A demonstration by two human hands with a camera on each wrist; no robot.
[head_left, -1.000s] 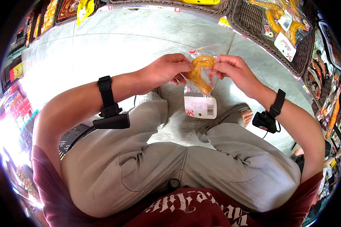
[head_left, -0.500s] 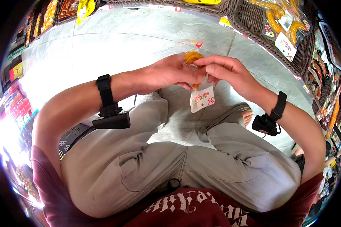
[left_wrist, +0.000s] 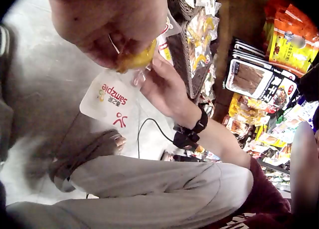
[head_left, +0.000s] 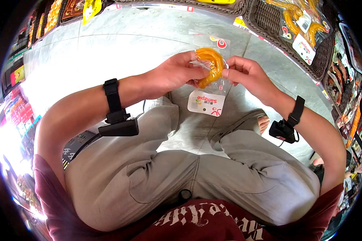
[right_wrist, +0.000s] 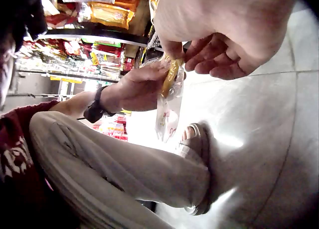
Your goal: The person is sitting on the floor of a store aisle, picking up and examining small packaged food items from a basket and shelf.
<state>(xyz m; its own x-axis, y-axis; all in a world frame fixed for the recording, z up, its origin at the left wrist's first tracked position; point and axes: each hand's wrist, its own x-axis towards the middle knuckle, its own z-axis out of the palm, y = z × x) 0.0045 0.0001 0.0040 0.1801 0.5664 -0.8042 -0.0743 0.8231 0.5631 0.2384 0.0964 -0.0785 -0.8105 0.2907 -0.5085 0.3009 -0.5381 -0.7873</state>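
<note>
A clear snack packet (head_left: 215, 60) with a glossy yellow-brown curved food inside hangs between both hands in the head view. Its white end, printed "Samzpie" in red, points down toward my legs. My left hand (head_left: 180, 74) grips the packet's left side, thumb lying over the food. On the opposite edge, my right hand (head_left: 246, 75) pinches the plastic between thumb and fingers. In the left wrist view the left hand (left_wrist: 112, 22) covers much of the food, while the printed end (left_wrist: 106, 100) shows below. The right wrist view sees the packet (right_wrist: 172, 92) nearly edge-on.
Ahead, a dark wicker basket (head_left: 265, 24) holds similar packets (head_left: 305, 28) at the upper right. A yellow packet (head_left: 91, 11) hangs at the upper left. More packaged food lines both sides. Grey floor tiles (head_left: 149, 48) lie under the hands, with my bent legs (head_left: 197, 172) nearer.
A second ago the packet's barcode side faced up. It has been turned over, passing bunched between close hands, and now lies spread with its Samzpie side up, the right hand back at its right edge.
</note>
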